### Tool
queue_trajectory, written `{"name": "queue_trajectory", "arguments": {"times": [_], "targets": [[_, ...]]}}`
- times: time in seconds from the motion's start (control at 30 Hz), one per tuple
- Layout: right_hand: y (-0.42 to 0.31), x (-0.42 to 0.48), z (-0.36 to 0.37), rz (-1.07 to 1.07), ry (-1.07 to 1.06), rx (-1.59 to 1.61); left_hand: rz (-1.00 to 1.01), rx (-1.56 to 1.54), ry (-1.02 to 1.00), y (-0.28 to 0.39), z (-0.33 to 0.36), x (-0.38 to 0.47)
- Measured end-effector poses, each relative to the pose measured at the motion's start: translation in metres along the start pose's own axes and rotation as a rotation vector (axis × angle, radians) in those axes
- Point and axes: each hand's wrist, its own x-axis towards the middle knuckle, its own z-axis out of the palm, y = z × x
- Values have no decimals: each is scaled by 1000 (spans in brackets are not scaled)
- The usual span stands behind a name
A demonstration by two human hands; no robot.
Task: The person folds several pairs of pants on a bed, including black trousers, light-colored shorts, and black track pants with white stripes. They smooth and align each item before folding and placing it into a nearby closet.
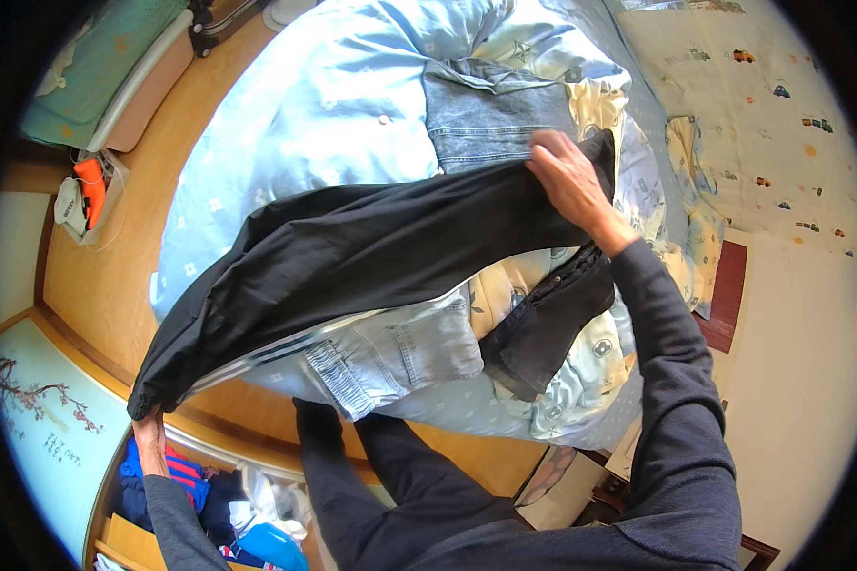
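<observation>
A pair of black track trousers [357, 228] with white stripes along one edge is stretched out across the bed in front of me. My left hand [150, 435] grips its gathered end at the lower left; the fingers are mostly hidden by the cloth. At the other end, my right hand [571, 178], slightly blurred, has its fingers closed on the fabric. Just beyond that hand lie folded blue-grey jeans [496, 121]. Folded light-blue denim [414, 350] with an elastic waist sits below the trousers, partly covered. Beside it is a folded black garment [543, 328] with a button.
The bed [286, 135] bears a rumpled blue and cream quilt. Behind my left arm, an open wardrobe compartment [114, 528] holds piled clothes [264, 507]. A box [107, 214] with an orange item stands on the wooden floor [107, 285]. The patterned wall [750, 143] borders the right.
</observation>
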Motion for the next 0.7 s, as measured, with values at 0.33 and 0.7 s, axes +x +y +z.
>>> {"name": "queue_trajectory", "arguments": {"times": [0.33,0.7], "targets": [[-92,-87,-181,58,91,23,69,-156,-16,123,-24,-126],[-78,-108,-175,230,-39,-44,15,61,-144,150,-4,-193]]}}
